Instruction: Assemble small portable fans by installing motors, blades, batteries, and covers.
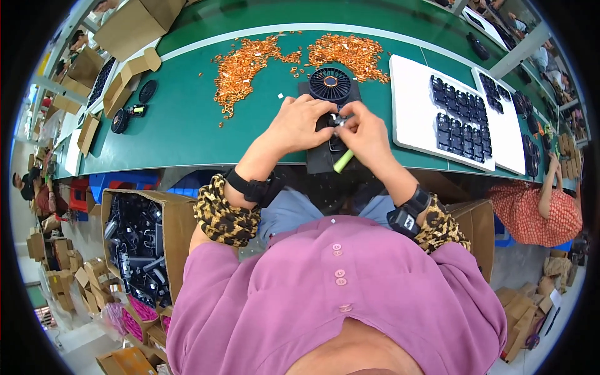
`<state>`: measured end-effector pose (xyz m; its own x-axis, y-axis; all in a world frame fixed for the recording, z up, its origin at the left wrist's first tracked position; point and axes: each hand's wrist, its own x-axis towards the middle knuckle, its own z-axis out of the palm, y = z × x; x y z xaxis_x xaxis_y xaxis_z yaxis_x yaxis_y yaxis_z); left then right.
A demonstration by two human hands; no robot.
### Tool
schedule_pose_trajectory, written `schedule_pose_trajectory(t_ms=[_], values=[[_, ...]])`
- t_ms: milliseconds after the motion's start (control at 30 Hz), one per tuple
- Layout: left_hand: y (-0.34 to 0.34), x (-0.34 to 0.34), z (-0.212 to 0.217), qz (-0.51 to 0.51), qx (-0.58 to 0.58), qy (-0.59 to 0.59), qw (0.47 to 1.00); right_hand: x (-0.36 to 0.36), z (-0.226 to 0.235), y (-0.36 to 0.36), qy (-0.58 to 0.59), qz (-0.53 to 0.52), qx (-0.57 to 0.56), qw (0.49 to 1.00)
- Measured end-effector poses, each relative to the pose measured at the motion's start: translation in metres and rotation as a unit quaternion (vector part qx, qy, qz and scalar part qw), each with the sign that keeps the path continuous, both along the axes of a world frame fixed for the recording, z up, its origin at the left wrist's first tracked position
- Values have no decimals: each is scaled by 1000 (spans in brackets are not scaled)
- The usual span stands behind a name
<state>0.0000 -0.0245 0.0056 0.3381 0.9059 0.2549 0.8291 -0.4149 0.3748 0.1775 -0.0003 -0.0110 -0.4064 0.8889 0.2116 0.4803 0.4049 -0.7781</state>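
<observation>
The black fan (330,85) is right in front of me, near the bench's close edge, its round head lying face up on a dark slab (317,161). Thin ribs run out from the middle of the grille like spokes, around a small hub with a coppery ring. Below the head, the narrower body is partly covered by my fingers; a bit of bright, silvery material shows between them, too small to make out.

My left hand (299,126) grasps the fan's body from the left, fingers bent over its top and thumb below. My right hand (367,134) is curled in from the other side, thumb and forefinger drawn together at the same spot; I can't tell what they pinch. Just under it a smooth lime-green cylinder (343,161) sticks out at a slant; whether I grip it is hidden.

The bench (181,140) has a smooth green top. Beyond the fan lie two loose heaps of small orange rings (247,69), glossy and scattered at their borders. To my right, a flat white foam board (409,109) carries rows of moulded black parts (464,137), shiny and box-like with notched outlines.
</observation>
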Motion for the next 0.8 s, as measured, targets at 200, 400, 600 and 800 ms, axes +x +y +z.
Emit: schedule_pose_trajectory(t_ms=[200,400,600,800], values=[[-3,21,-11,88,57,1,994,6,9,35,117,33,-190,974],[-4,21,-12,92,70,-7,993,9,28,34,-179,75,96,976],[-6,19,-30,104,120,-92,983,16,6,41,-49,115,135,983],[-11,15,-47,105,160,-131,973,16,-10,44,65,101,33,992]])
